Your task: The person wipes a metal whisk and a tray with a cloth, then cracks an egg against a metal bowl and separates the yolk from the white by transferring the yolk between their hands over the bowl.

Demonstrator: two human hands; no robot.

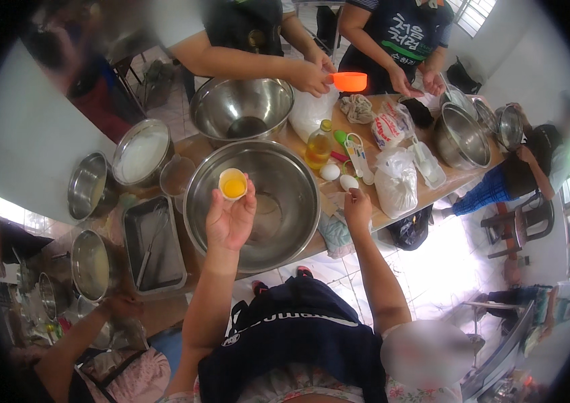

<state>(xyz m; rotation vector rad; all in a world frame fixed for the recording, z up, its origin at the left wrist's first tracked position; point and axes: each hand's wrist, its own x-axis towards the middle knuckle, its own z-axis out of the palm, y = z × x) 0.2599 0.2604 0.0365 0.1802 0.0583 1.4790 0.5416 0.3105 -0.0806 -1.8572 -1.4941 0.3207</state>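
Note:
My left hand point(232, 218) is raised over a wide steel bowl point(194, 225), its fingers round a small pale cup that looks like half an eggshell point(223, 189). A yellow egg yolk point(234, 187) sits inside it. A little clear liquid point(268, 207) lies at the bottom of the bowl. To the right, my right hand point(357, 207) is at the table edge with its fingers drawn together. Its fingertips meet the near end of a white egg point(349, 182); whether they grip it is hidden. Another white egg point(330, 172) lies just left of that one.
Behind the eggs stand an oil bottle point(318, 146), measuring spoons point(359, 158) and a bag of white powder point(396, 185). Another steel bowl point(241, 101) is beyond mine. A rectangular pan point(154, 252) with a whisk lies left. Across the table a co-worker holds an orange measuring cup point(350, 82).

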